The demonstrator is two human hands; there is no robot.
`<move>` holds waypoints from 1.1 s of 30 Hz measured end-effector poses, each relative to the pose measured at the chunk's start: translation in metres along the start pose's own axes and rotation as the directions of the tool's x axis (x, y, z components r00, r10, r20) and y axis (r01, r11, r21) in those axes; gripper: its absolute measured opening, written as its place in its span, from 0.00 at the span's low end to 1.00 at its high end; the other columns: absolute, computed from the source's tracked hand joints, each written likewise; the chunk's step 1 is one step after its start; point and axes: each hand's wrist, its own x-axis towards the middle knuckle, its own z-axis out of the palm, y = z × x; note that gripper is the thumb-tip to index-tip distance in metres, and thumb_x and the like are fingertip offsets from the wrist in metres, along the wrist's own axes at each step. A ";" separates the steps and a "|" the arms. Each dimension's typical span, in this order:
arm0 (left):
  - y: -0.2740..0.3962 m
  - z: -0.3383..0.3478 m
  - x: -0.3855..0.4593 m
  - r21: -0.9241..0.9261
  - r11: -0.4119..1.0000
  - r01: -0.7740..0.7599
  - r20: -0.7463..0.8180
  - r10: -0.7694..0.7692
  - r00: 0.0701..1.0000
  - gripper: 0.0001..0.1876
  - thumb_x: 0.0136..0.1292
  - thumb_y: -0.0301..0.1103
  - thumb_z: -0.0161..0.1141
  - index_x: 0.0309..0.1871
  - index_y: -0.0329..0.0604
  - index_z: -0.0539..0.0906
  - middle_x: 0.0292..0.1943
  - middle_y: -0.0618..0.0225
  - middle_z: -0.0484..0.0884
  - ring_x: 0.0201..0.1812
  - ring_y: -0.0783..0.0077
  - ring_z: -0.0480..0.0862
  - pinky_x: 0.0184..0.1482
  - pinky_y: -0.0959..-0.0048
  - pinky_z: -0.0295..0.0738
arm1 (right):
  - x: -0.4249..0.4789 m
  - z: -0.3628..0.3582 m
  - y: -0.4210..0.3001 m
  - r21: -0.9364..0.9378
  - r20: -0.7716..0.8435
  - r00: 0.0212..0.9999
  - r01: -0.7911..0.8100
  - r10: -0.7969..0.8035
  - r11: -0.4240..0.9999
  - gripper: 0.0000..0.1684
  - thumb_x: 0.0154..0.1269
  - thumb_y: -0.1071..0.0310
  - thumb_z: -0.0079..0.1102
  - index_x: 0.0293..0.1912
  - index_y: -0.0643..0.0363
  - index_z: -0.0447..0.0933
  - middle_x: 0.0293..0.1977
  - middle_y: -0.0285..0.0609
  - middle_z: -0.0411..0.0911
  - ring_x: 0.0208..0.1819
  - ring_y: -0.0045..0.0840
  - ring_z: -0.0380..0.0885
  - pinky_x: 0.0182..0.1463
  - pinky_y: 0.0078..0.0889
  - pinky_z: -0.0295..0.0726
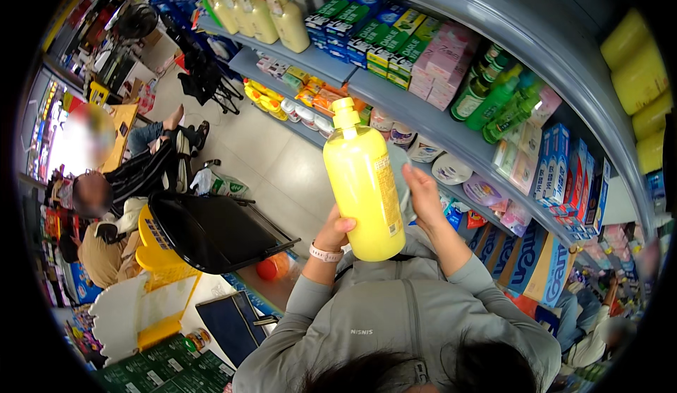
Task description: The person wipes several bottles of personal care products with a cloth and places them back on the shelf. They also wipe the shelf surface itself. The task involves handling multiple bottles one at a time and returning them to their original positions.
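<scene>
A large yellow pump bottle (pixel 362 192) with a yellow top is held upright before my chest. My left hand (pixel 337 229) grips its lower left side, the thumb on the front; a pale band is on that wrist. In my right hand (pixel 423 192), to the right of the bottle, is a grey-green cloth (pixel 399 176), pinched between thumb and fingers and partly hidden behind the bottle. Past the bottle stand shelves with toothpaste boxes (pixel 378 36), green bottles (pixel 494 96), pale yellow pump bottles (pixel 288 22) and round white-lidded tubs (pixel 451 168).
Grey metal shelf edges (pixel 423 110) curve across the front and right. A black folding chair (pixel 211 229) stands at the left beside a yellow chair (pixel 158 250). A seated person (pixel 137 160) is at the far left, another person (pixel 587 335) at the lower right. Cardboard cartons (pixel 534 271) lie under the shelves.
</scene>
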 end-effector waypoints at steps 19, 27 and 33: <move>0.008 0.010 -0.009 0.632 0.722 -0.281 -0.172 0.484 0.858 0.44 0.46 0.30 0.73 0.64 0.38 0.57 0.53 0.60 0.71 0.54 0.69 0.75 0.53 0.70 0.74 | 0.008 0.097 -0.040 -0.310 0.235 0.937 0.324 -0.258 0.894 0.29 0.61 0.58 0.63 0.56 0.66 0.70 0.48 0.44 0.78 0.49 0.27 0.76 0.54 0.30 0.73; 0.009 0.012 -0.029 0.298 0.935 -0.194 -0.025 0.211 0.977 0.47 0.48 0.32 0.74 0.69 0.39 0.55 0.58 0.63 0.72 0.60 0.69 0.72 0.60 0.67 0.69 | 0.058 0.083 -0.042 0.063 0.463 0.809 -0.439 0.363 0.896 0.21 0.66 0.54 0.54 0.48 0.62 0.76 0.36 0.43 0.82 0.32 0.25 0.82 0.35 0.25 0.82; 0.032 -0.016 -0.034 -0.019 1.000 0.005 0.166 -0.002 0.986 0.46 0.46 0.46 0.71 0.67 0.35 0.63 0.60 0.63 0.72 0.60 0.69 0.72 0.61 0.68 0.68 | 0.093 0.089 0.033 0.379 0.730 0.662 -0.597 0.169 0.707 0.20 0.70 0.55 0.47 0.47 0.61 0.76 0.37 0.40 0.81 0.34 0.21 0.81 0.37 0.22 0.80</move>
